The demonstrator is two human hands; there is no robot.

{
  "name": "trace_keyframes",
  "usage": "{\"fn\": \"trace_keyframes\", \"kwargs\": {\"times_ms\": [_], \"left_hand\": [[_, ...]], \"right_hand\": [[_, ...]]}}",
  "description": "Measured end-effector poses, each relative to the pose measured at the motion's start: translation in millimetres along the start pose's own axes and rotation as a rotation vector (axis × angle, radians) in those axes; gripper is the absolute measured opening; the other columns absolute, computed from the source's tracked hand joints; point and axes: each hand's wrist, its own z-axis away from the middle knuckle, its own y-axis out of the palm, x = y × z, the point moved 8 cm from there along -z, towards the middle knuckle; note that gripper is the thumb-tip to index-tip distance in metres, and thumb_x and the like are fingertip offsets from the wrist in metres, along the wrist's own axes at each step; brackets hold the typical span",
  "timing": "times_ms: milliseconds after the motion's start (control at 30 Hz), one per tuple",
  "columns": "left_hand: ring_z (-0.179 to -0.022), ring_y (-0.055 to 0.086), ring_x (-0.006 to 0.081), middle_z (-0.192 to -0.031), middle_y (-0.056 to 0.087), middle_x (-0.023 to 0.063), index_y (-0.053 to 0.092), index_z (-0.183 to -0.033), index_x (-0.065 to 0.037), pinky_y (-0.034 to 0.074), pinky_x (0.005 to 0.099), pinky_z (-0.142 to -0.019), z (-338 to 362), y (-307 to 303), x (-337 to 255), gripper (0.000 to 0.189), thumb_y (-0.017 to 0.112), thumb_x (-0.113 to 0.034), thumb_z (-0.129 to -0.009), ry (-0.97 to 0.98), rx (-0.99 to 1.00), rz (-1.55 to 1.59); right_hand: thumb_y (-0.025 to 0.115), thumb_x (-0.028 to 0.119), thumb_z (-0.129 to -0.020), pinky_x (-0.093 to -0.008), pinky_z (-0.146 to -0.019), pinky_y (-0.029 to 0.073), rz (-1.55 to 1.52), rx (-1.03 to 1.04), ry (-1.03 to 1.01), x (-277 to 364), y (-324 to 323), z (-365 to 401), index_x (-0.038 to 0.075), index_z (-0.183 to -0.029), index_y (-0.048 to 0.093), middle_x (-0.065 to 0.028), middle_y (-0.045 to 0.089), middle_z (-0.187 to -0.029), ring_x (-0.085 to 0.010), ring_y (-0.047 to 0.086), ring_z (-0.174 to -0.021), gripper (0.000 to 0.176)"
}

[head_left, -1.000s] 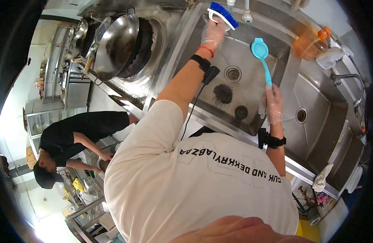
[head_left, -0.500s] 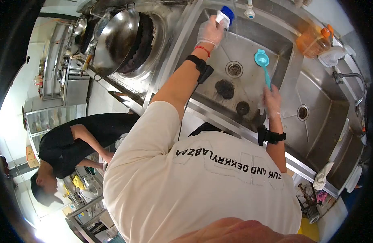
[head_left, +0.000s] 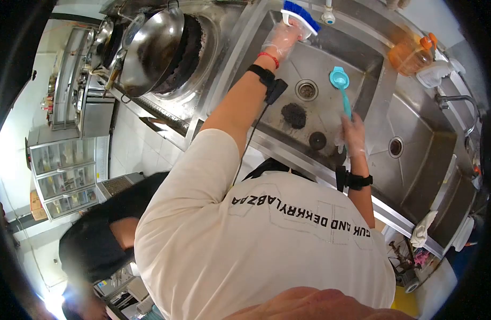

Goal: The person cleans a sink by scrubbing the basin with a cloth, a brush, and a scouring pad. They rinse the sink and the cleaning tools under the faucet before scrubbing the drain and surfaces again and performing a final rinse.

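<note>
My left hand (head_left: 284, 38), in a clear glove, grips a scrub brush (head_left: 301, 17) with blue bristles and a white handle near the far left rim of the metal sink (head_left: 336, 52). The bristles face up and away from my palm. Lower right, my gloved right hand (head_left: 354, 133) is closed around the handle of a turquoise ladle (head_left: 340, 80). Its round bowl hangs over the sink, right of the drain (head_left: 307, 90). On the sink floor between my hands lie a dark scouring pad (head_left: 294, 116) and a small round black disc (head_left: 317, 140).
A tap nozzle (head_left: 328, 17) is above the sink's far edge. At right are a second basin (head_left: 416, 128), an orange bottle (head_left: 408, 56) and a curved faucet (head_left: 464, 100). A large wok (head_left: 156, 50) rests on the stove at left. A person in black (head_left: 101, 240) is behind at lower left.
My left hand has turned the brush so its bristles face up and right. The ladle has shifted slightly left. The person in black has moved lower in view.
</note>
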Motion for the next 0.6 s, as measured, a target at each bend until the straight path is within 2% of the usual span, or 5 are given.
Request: {"fn": "trace_keyframes", "kwargs": {"times_ms": [133,233,300,400,600], "left_hand": [[-0.075,0.063,0.0248,-0.086,0.062,0.0124,0.051,-0.093,-0.006,0.051,0.0381,-0.066,20,-26,7,0.016,0.058,-0.016,-0.083,-0.052,-0.121,-0.184],[-0.082,0.063,0.0392,-0.09,0.064,0.0211,0.051,-0.096,-0.004,0.049,0.0456,-0.072,48,-57,-1,0.027,0.053,-0.03,-0.088,-0.143,-0.288,-0.872],[-0.085,0.061,0.0418,-0.092,0.063,0.0243,0.052,-0.095,-0.002,0.048,0.0473,-0.074,79,-70,-1,0.036,0.052,-0.038,-0.089,-0.199,-0.187,-0.932],[-0.086,0.061,0.0423,-0.089,0.062,0.0252,0.053,-0.095,-0.004,0.046,0.0496,-0.073,116,-110,28,0.039,0.052,-0.042,-0.09,-0.183,-0.195,-1.044],[-0.083,0.062,0.0438,-0.088,0.065,0.0229,0.053,-0.099,-0.007,0.048,0.0526,-0.074,189,-186,44,0.03,0.051,-0.035,-0.088,-0.209,-0.168,-1.366]], "right_hand": [[0.061,0.022,-0.089,-0.028,-0.042,0.038,0.005,0.02,-0.017,-5,-4,1,-0.002,-0.113,0.053,-0.0028,0.052,-0.06,-0.012,0.048,-0.045,0.036],[0.06,0.022,-0.088,-0.0293,-0.045,0.04,0.12,0.039,-0.064,-17,-5,-6,-0.001,-0.115,0.053,-0.005,0.054,-0.064,-0.0131,0.05,-0.049,0.036],[0.06,0.023,-0.088,-0.0314,-0.051,0.044,0.272,0.049,-0.153,-24,-2,-15,0.0,-0.116,0.054,-0.0077,0.055,-0.068,-0.0155,0.053,-0.054,0.037],[0.059,0.029,-0.087,-0.0384,-0.069,0.049,0.245,0.145,0.06,8,10,1,0.001,-0.117,0.055,-0.0171,0.063,-0.087,-0.0283,0.063,-0.075,0.04],[0.058,0.039,-0.087,-0.0459,-0.091,0.043,0.697,0.129,-0.333,38,21,-51,0.003,-0.126,0.052,-0.0232,0.059,-0.117,-0.0432,0.054,-0.109,0.053]]}}
